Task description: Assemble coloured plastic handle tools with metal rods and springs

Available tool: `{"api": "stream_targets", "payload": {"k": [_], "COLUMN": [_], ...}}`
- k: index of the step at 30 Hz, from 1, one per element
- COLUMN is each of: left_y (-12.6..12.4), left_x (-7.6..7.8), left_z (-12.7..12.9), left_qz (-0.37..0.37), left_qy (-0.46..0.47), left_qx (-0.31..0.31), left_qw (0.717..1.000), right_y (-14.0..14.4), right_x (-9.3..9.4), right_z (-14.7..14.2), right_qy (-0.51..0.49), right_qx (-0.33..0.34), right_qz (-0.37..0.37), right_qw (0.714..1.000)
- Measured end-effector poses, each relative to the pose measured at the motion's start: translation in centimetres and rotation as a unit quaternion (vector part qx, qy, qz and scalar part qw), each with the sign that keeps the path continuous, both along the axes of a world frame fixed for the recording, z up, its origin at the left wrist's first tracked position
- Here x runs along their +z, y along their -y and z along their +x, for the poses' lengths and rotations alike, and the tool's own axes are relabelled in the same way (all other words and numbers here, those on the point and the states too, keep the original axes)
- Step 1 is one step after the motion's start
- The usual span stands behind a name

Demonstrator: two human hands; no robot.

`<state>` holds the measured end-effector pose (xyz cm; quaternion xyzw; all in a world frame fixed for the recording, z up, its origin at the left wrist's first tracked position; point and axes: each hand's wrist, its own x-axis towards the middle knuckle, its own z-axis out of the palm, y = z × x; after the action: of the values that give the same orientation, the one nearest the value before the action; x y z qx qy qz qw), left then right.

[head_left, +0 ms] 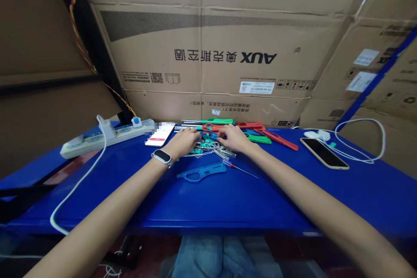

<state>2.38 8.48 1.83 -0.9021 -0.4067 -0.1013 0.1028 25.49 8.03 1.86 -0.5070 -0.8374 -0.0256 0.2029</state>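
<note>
1. Right now, the left hand [186,141] and the right hand [235,139] are apart, fingers bent over a heap of small parts [210,144] mid-tabletop [211,206]; whether either grips anything, I cannot tell.
2. On the near side, a blue casing [208,173] lies flat, a screwdriver [229,163] at its right end!
3. Far side: a green lighter [221,121], and rightward, a red lighter [283,140].
4. Left, a lit phone [161,134]; right, a dark phone [325,153].

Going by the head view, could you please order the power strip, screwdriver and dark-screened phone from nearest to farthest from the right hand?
1. Screwdriver: just below the right hand in view.
2. Dark-screened phone: off to the right.
3. Power strip: far left.
</note>
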Motion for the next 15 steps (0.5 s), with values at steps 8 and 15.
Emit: {"api": "stream_targets", "payload": {"k": [8,15], "left_y": [-1.8,-1.6], "left_x": [0.4,1.0], "left_z": [0.9,1.0], "left_qz": [0.008,0.022], "left_qy": [-0.047,-0.057], "left_qx": [-0.021,-0.051], "left_qw": [0.999,0.997], "right_y": [3.0,4.5], "right_x": [-1.5,-2.6], "right_z": [1.3,1.5], "right_qy": [-0.073,-0.088], "right_qx": [0.023,0.044], "right_qz": [0.049,0.018], "right_qw": [0.996,0.995]}}
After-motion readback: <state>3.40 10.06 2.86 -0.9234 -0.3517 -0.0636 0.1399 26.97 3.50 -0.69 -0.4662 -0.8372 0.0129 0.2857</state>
